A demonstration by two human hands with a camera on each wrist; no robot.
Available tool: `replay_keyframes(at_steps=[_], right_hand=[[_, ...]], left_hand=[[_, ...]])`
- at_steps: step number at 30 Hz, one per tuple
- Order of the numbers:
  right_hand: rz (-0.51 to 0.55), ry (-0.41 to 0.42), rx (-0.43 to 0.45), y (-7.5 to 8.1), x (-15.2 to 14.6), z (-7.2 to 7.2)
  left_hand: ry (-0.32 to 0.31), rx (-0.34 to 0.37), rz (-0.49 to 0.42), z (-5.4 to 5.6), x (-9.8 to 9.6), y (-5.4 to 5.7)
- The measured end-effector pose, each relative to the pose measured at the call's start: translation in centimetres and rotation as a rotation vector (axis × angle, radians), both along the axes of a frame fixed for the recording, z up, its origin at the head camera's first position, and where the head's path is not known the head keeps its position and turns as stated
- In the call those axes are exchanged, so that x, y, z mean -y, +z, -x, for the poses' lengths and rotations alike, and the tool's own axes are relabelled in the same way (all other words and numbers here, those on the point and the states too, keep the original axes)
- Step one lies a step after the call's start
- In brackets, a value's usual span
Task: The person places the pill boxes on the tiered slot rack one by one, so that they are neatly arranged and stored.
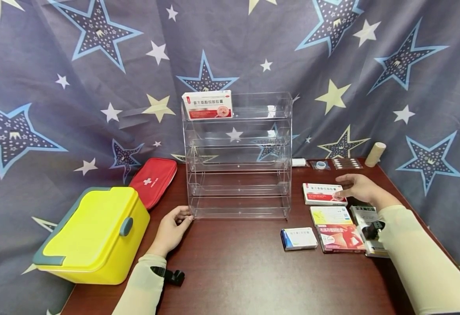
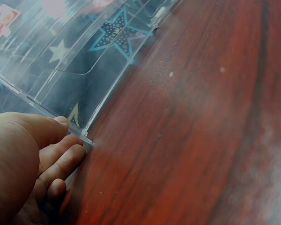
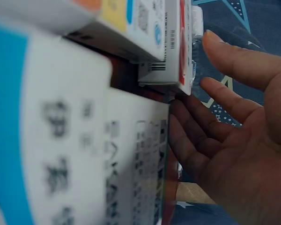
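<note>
nudge risk on the right

left hand (image 1: 173,228) pinches the clear display rack (image 1: 238,213) by a lower corner; right hand (image 1: 361,190) is spread at the red-and-white capsule box (image 1: 319,194) on the worktop (image 1: 230,267). a hasty reach could shove it into the yellow-and-white box (image 1: 329,215).

From the head I look forward and down across the dark red-brown wooden desk (image 1: 230,267), seeing the clear plastic tiered rack (image 1: 238,213) whole. My tilted left wrist view closely faces the left hand (image 2: 21,161) at the rack's lower corner, shared with the head. My right wrist view, sideways, closely faces the right hand (image 3: 239,140) and a white-and-red cardboard box (image 3: 174,42) the head also sees.
</note>
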State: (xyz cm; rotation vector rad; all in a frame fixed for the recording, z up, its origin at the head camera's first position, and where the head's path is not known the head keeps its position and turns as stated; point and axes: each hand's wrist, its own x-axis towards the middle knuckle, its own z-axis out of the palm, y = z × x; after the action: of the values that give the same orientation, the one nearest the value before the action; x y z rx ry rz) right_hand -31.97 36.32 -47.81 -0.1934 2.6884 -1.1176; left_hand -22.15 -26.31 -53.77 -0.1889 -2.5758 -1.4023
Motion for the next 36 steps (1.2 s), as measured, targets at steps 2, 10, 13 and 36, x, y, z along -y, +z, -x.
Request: replay_keyframes(at_steps=[2,10,13,36], right_hand=[[-0.010,0.007,0.000,-0.18,-0.10,0.02],[-0.031,0.000,0.019,-0.23,-0.04,0.14],[-0.058,-0.006,0.028,-0.14,-0.02,0.21],[-0.109,0.002,-0.013,-0.85,0.03,0.06]], left_hand=[[0.000,0.000,0.000,-0.04,-0.01,0.03],[-0.001,-0.003,-0.005,-0.12,-0.03,0.13],[-0.002,-0.005,-0.005,-0.07,-0.02,0.10],[0.002,0.014,-0.009,0.08,0.15,-0.27]])
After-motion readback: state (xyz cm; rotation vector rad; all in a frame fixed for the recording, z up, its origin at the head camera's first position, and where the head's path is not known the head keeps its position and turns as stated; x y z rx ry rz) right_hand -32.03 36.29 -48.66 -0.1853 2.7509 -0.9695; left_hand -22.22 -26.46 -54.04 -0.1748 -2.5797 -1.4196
